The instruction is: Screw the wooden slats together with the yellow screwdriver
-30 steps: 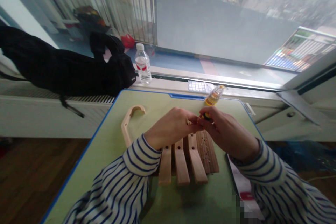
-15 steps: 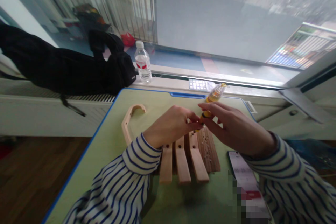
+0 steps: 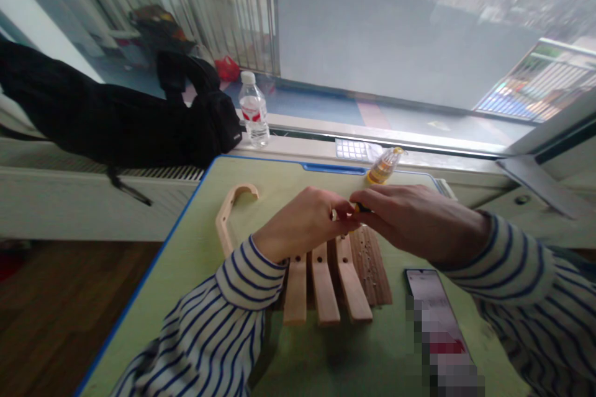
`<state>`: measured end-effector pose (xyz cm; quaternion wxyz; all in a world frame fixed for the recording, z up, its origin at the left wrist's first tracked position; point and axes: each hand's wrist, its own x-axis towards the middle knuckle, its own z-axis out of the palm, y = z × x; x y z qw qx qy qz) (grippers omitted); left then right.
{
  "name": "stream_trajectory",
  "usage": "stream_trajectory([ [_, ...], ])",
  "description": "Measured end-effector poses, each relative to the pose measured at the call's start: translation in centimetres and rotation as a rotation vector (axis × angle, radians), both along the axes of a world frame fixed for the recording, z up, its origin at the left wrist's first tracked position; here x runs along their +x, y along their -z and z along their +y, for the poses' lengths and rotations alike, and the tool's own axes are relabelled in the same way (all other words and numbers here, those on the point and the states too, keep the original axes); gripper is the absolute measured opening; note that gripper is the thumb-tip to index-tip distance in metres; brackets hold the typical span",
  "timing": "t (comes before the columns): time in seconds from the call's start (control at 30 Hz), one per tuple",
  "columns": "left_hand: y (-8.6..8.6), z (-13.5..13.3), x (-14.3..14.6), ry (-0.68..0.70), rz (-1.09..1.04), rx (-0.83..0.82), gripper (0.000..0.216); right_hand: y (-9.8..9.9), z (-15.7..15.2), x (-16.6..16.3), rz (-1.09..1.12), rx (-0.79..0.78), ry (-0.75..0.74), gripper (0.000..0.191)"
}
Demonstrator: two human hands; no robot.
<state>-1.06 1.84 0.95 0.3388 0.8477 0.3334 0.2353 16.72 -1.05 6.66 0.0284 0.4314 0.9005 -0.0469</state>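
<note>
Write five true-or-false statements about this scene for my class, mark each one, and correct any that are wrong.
1. The right hand holds a yellow-and-black handle. True.
2. The water bottle stands upright near the black bag. True.
3. The black bag sits to the right of the water bottle in the picture. False: it sits to the left.
4. Three pale wooden pieces jut past the near edge of the brown board. True.
5. No part of the brown board shows to the right of those pieces. False: a strip of it does.

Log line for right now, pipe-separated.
left hand: over wooden strips | right hand: gripping yellow-black handle | hooked wooden piece: left of strips
</note>
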Motion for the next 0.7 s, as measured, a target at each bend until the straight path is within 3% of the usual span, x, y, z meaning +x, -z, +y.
stream_trajectory([
  [0.7,0.9,0.5,0.4,0.058,0.002,-0.046,0.024,1.9,0.2,0.4,0.125,0.089,-0.005,0.020],
])
